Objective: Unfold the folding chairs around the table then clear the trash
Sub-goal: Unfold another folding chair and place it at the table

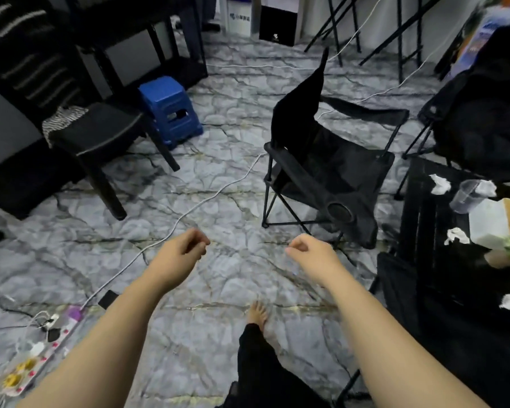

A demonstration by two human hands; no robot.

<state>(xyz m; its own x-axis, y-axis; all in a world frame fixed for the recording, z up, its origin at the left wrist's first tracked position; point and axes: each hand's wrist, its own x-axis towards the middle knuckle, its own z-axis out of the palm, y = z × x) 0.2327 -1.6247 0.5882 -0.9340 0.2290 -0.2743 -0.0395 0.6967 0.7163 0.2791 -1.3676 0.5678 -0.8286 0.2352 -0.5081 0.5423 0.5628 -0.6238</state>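
A black folding camp chair (330, 166) stands unfolded on the floor ahead, right of centre. A second black folding chair (480, 113) stands opened at the far right behind the black table (418, 219). On the table lie crumpled white tissues (440, 184), a clear plastic cup (465, 195) and a tissue box (495, 222). Another black chair (401, 293) sits at the table's near side, partly hidden. My left hand (183, 248) and my right hand (309, 251) hover over the floor in front of the first chair, fingers curled, holding nothing.
A blue plastic stool (170, 110) and a black wooden chair (100, 136) stand to the left. A white cable (189, 210) crosses the floor to a power strip (42, 348) at lower left. Black stand legs (365, 30) rise at the back. My bare foot (257, 315) is below.
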